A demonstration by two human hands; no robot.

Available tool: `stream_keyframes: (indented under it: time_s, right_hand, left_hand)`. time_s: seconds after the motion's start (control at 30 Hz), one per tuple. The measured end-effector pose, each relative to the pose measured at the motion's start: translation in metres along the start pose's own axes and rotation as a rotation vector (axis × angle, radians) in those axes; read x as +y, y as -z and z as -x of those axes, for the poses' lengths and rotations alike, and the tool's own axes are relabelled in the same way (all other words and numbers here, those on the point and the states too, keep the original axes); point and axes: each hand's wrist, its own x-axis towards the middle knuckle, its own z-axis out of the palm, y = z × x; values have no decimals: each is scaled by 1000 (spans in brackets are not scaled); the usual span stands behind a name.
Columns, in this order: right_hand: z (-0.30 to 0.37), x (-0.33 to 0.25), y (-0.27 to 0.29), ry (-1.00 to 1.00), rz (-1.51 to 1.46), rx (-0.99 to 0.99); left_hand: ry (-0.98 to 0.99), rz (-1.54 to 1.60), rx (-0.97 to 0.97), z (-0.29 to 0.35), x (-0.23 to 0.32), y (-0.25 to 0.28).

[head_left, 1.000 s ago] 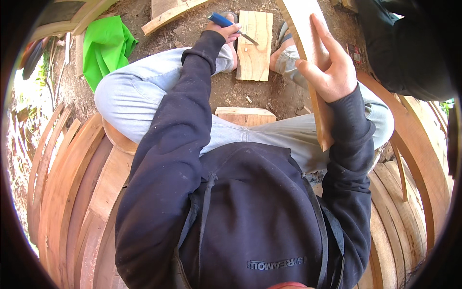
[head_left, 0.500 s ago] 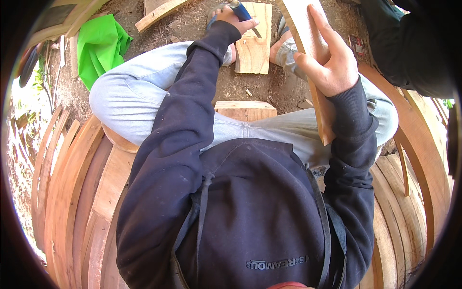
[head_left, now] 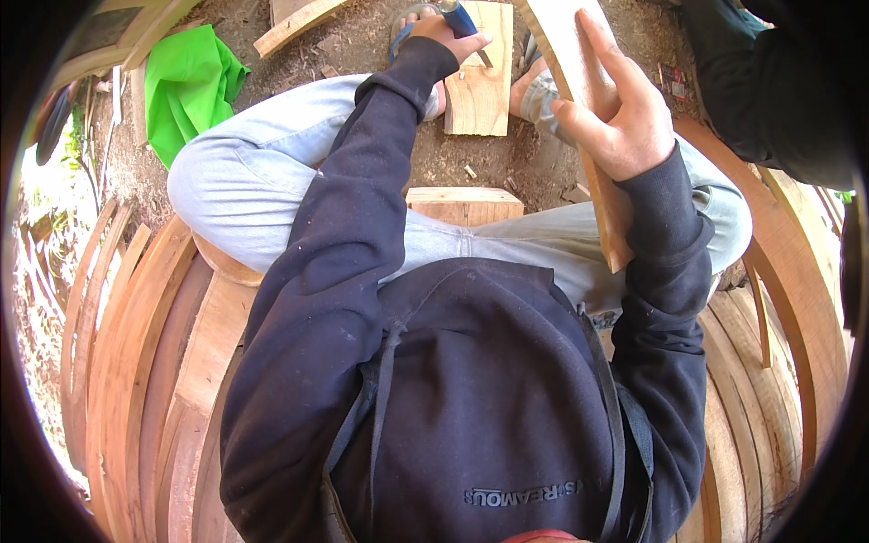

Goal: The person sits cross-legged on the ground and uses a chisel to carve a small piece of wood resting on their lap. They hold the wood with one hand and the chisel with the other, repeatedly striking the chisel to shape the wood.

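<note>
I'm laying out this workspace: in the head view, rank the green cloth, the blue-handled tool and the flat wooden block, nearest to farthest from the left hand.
1. Blue-handled tool: in the left hand's grip.
2. Flat wooden block: between the feet, beneath the blade.
3. Green cloth: off to the left.

Chisel-like tool, blue handle, slim dark blade — gripped in the left hand, tip near its thumb; long, pale, curved wooden piece — slanting, held in the right hand, extending beyond it both ways.
</note>
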Motion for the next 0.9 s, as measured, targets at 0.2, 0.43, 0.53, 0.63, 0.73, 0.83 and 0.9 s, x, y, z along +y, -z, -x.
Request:
stream_keyframes:
  time_s: [0.2,0.43,0.53,0.63,0.73,0.83,0.9]
  right_hand:
    - [1,1,2,-49,-13,-42]
    - [1,-3,1,-79,-7,-72]
    - [0,-5,2,-90,8,-106]
    - [1,-4,3,-33,-49,-80]
    - [6,-10,9,116,-254,26]
    - [14,-37,33,70,-485,203]
    - [19,-12,20,41,-354,107]
  left_hand:
    - [-12,-31,27,1,5,0]
    - [-63,-29,-29,2,9,1]
    - [-68,28,-41,5,15,3]
    - [-121,44,-44,18,39,24]
    - [-172,30,31,24,52,21]
    - [-141,91,-13,21,61,19]
    - [-107,117,-26,24,62,24]
